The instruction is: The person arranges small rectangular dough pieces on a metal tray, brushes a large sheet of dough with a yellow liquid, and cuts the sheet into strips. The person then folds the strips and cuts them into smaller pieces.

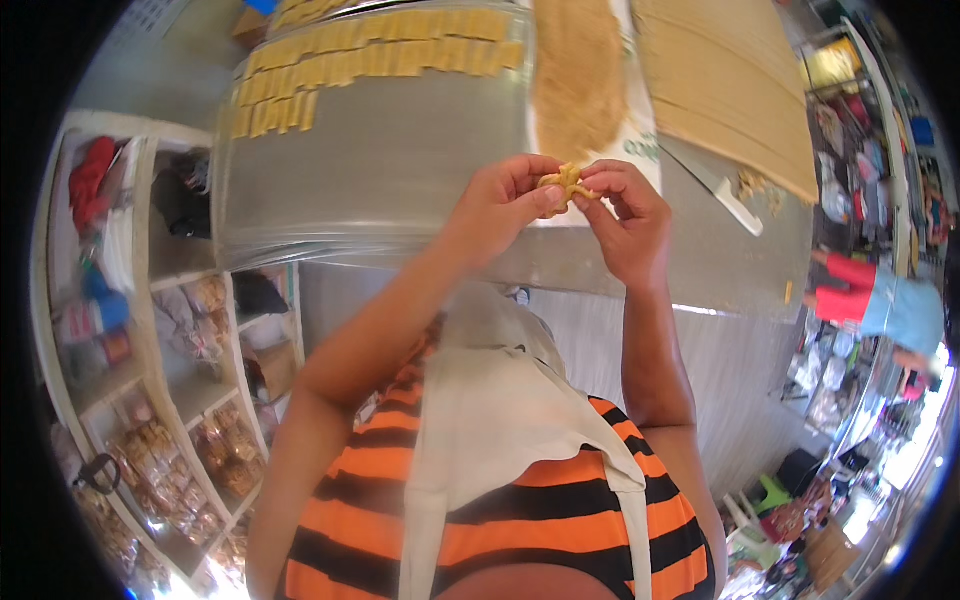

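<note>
Between my two hands, above the front edge of the metal table, is a small twisted piece of yellowish dough [568,185]. My left hand [510,205] pinches one side of it with thumb and fingertips. On the other side, my right hand [630,215] grips a thin end of the same piece between thumb and forefinger. Under and beyond the hands a white sheet [645,165] carries a layer of brown crumbly powder [580,80]. Short dough strips [380,50] lie in rows at the far left of the table, apart from my hands.
A large rolled-out dough sheet [730,80] covers the far right of the metal table [400,150]. Near it lie a white-handled knife [738,207] and dough scraps [760,190]. Shelves [155,270] with bagged goods stand at left. Another person [890,305] is at the right.
</note>
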Demonstrator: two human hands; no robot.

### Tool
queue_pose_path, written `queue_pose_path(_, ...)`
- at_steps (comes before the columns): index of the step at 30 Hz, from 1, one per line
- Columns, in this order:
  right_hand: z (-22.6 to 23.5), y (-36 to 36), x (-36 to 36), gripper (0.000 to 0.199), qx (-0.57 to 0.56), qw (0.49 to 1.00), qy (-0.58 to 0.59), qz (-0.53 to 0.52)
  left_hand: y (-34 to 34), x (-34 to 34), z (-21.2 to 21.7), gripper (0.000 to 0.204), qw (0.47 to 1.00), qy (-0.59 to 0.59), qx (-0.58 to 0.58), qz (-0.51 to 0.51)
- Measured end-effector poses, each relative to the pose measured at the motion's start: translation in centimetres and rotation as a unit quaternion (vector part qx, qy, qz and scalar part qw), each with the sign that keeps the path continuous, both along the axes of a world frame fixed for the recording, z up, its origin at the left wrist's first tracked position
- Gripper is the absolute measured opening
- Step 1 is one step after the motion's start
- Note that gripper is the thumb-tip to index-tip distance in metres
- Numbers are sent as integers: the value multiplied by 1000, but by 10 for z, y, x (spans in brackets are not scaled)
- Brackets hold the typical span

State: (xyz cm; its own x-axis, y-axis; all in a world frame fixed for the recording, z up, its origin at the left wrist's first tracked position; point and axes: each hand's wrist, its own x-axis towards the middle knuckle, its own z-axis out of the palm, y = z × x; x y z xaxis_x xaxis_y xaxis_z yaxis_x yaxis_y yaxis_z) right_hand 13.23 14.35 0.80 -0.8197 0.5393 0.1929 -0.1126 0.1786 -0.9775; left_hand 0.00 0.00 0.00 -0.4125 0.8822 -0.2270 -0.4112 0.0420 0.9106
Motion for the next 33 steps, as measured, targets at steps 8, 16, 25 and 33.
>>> queue_pose_path(8, 24, -97, -161, 18, 107, 969, -95, 203, -146, -143, 12, 37, 974, -46, -45, 216)
queue_pose_path(16, -10, -155, -295, 30, 287, 935, -198, 59, -222, -237, 11, 40, 986, -60, -45, 147)
queue_pose_path(25, 23, -169, -283, 22, 178, 973, -98, 105, -192, -250, 2, 34, 992, -101, -17, 76)
queue_pose_path(33, 29, -153, -263, 17, 41, 972, -113, 202, -184, -253, -3, 27, 980, -123, -36, 155)
